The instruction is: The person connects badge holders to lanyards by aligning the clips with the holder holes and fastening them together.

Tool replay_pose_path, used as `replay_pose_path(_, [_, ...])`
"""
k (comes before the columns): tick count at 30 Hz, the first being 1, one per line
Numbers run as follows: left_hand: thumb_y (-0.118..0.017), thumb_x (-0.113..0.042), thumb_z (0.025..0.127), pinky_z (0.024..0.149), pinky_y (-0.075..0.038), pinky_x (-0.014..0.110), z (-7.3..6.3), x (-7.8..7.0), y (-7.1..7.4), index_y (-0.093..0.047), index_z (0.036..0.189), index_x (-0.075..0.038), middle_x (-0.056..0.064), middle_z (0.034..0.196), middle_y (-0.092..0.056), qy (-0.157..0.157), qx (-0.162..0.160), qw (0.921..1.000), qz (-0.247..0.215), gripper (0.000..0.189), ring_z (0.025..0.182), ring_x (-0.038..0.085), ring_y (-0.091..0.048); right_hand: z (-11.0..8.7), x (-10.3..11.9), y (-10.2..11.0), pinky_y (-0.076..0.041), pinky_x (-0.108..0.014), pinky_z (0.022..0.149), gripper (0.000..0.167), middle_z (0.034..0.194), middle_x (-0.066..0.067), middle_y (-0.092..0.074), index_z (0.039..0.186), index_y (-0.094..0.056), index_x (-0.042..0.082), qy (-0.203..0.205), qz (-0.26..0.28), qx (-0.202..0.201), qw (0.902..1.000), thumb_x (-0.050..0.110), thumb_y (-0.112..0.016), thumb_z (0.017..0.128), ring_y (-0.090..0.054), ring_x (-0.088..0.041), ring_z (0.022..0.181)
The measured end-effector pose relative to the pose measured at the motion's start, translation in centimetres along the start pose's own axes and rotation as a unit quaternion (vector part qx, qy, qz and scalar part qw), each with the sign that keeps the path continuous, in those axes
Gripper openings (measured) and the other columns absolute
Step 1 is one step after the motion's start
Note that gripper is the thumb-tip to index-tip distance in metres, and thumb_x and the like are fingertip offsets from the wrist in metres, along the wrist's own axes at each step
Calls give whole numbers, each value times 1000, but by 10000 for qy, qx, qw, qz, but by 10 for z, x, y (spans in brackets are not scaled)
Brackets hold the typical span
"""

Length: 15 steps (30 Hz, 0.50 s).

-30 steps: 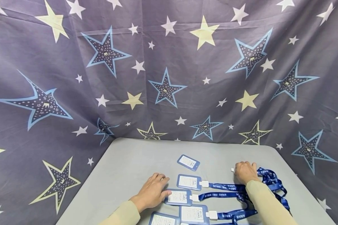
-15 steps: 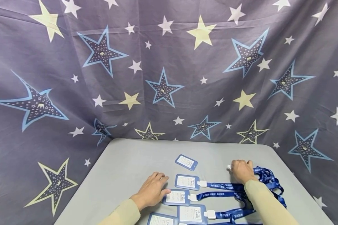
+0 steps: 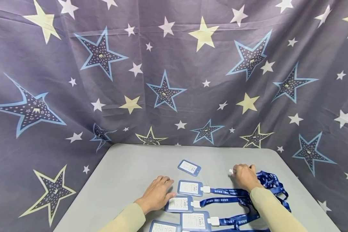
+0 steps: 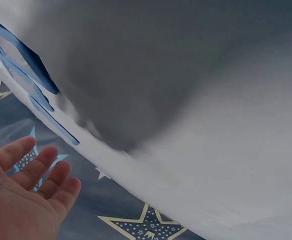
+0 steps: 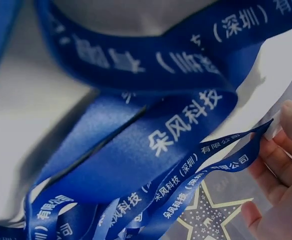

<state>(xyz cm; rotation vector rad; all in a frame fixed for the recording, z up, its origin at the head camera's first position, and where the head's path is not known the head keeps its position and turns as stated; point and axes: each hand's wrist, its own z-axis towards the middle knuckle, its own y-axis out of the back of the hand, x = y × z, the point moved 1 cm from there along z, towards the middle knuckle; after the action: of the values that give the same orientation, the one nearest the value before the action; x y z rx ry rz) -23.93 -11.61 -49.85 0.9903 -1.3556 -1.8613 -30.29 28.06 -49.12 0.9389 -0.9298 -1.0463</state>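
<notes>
My right hand (image 3: 246, 175) pinches the white clip (image 3: 231, 171) of a blue lanyard at the back right of the table. In the right wrist view, thumb and fingers hold that clip (image 5: 274, 129) at the end of the printed lanyard strap (image 5: 246, 162). A loose blue ID card holder (image 3: 189, 168) lies tilted to the left of this hand, with no strap on it. My left hand (image 3: 156, 195) is low over the table, fingers relaxed, its thumb at the left edge of a card holder (image 3: 179, 204). In the left wrist view, the left palm (image 4: 20, 212) holds nothing.
More card holders, such as the upper one (image 3: 190, 188) and a lower one (image 3: 195, 221), lie in a column with white clips and lanyards running right. Their straps pile up in a tangle (image 3: 274, 185). A star-patterned curtain (image 3: 174, 64) stands behind the grey table (image 3: 127, 164).
The head view has turned slightly right. My right hand has edged left with the lanyard clip toward the loose card holder. My left hand has stayed nearly in place.
</notes>
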Motion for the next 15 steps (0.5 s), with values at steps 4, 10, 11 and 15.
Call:
replay_pose_path(4, [-65,-40,99,115,-38,53,4,-1,0,-59,140,-3,16,140,-58,-85,-42,10000,-24,56,134,34,-50,-2,4,-1,-35,-57,84,21,73,1,-61,74,-63,17,88,4,3,10000,11,-79,87,-61,-27,80])
replay_pose_path(10, [-63,-43,100,116,-39,51,14,-3,-1,-58,142,-3,15,142,-57,-80,-17,10000,48,58,135,32,-49,-5,9,-3,-36,-54,84,24,72,6,-59,74,-62,19,149,-18,51,9999,13,-79,89,-60,-24,80])
replay_pose_path(11, [-63,-43,100,116,-39,50,16,-4,-1,-58,142,-4,15,142,-57,-77,-19,10000,57,58,135,32,-49,-5,10,-3,-36,-54,83,24,72,6,-58,73,-62,19,163,-23,36,9999,13,-79,89,-60,-23,79])
replay_pose_path(15, [-63,-43,100,116,-38,50,23,-6,0,-58,143,-4,15,142,-57,-69,-21,10000,52,58,135,32,-49,-8,14,-3,-35,-51,82,23,71,6,-58,73,-63,19,213,-58,-16,9998,13,-80,88,-60,-22,78])
